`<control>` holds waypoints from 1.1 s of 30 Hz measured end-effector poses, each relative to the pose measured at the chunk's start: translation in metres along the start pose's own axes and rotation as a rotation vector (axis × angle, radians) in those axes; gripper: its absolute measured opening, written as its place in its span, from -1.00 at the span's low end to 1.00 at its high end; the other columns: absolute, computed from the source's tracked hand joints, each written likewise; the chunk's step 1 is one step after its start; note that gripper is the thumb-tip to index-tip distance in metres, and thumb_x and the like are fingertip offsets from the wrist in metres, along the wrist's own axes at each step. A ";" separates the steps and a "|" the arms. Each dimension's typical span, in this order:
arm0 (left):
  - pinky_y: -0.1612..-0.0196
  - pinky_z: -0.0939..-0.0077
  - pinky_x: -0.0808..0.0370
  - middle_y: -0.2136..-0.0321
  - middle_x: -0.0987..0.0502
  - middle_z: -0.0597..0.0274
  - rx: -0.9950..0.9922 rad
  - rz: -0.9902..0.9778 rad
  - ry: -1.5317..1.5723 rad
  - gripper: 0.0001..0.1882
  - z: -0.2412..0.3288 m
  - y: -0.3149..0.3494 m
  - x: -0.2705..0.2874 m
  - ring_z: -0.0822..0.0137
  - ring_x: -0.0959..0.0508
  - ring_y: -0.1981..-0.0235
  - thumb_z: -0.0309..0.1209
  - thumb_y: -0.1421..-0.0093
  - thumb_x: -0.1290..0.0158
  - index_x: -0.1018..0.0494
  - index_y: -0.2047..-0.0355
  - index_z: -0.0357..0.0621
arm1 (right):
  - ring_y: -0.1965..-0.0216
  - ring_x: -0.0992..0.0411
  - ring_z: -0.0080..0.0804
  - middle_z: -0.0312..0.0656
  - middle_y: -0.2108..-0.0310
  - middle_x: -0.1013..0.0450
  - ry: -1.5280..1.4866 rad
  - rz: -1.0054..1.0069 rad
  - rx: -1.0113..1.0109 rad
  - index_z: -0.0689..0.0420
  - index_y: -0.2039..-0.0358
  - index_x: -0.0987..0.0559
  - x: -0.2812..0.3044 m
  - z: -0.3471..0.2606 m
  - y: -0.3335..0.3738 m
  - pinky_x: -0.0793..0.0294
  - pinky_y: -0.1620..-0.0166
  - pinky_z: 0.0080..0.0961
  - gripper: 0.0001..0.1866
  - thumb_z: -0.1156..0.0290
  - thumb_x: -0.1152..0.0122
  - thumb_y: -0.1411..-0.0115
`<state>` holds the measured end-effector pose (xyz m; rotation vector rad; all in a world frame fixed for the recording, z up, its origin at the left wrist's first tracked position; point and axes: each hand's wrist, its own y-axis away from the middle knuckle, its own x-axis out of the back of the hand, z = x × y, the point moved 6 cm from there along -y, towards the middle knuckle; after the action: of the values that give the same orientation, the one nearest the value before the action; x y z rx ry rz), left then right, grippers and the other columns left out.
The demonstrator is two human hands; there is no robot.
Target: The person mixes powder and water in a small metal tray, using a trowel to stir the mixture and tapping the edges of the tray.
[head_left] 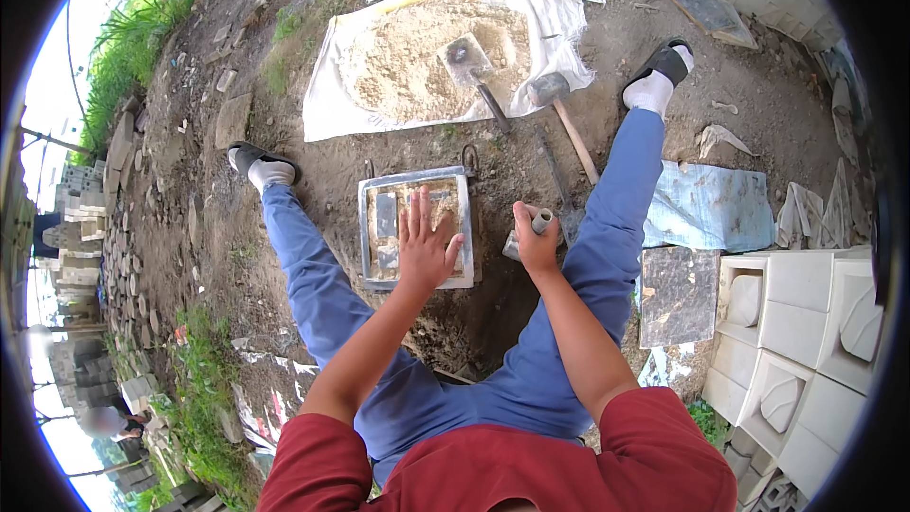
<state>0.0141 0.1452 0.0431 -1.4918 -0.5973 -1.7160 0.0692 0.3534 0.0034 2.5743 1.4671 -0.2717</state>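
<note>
A square metal mould (464, 192) lies on the ground between my legs, with sandy, crumbly material inside and darker grey block shapes showing. My left hand (427, 248) rests over its right half, palm down, fingers stretched out. Right of the mould, my right hand (538, 248) is wrapped round the upright tube handle of a hand tamper (541, 218). Part of its grey base shows beside my fist; the rest is hidden. Two dark metal loops stick up at the mould's far edge.
Beyond the mould, white sheets (322, 106) carry sandy material, with a shovel (464, 57) lying in it. A wooden-handled mallet (550, 90) lies nearby. Pale moulded blocks (796, 332) are stacked at right, near a dark slab (679, 296) and blue sheet (711, 204).
</note>
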 end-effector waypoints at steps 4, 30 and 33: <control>-0.48 -0.16 0.22 -0.52 0.10 -0.11 0.044 -0.043 -0.039 -0.35 -0.015 0.026 -0.005 -0.09 0.11 -0.53 0.01 -0.45 0.25 -0.29 -0.34 -0.21 | 0.59 -0.04 -0.71 -0.50 0.68 -0.09 0.018 -0.011 -0.011 0.10 0.68 -0.23 -0.005 -0.002 0.000 -0.02 0.52 -0.47 -0.49 0.33 -0.15 -0.42; -0.51 -0.01 0.14 -0.51 0.09 -0.08 0.198 0.097 0.091 -0.22 -0.023 -0.018 -0.021 -0.08 0.10 -0.53 0.05 -0.41 0.16 -0.04 -0.48 -0.14 | 0.68 -0.24 -0.55 -0.37 0.70 -0.27 0.375 0.148 -0.428 0.08 0.67 -0.36 0.000 0.048 -0.030 -0.20 0.53 -0.40 -0.46 0.03 -0.25 -0.34; -0.51 -0.01 0.15 -0.51 0.04 -0.01 0.110 0.048 0.125 -0.25 -0.018 0.019 -0.013 -0.04 0.07 -0.52 0.03 -0.42 0.17 -0.06 -0.48 -0.07 | 0.65 -0.32 -0.43 -0.31 0.66 -0.36 0.404 0.208 -0.493 0.17 0.52 -0.45 -0.009 0.045 -0.036 -0.31 0.46 -0.30 -0.53 0.04 -0.26 -0.32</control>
<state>0.0187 0.1231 0.0245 -1.3024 -0.5762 -1.6975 0.0305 0.3531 -0.0405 2.4124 1.1589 0.5937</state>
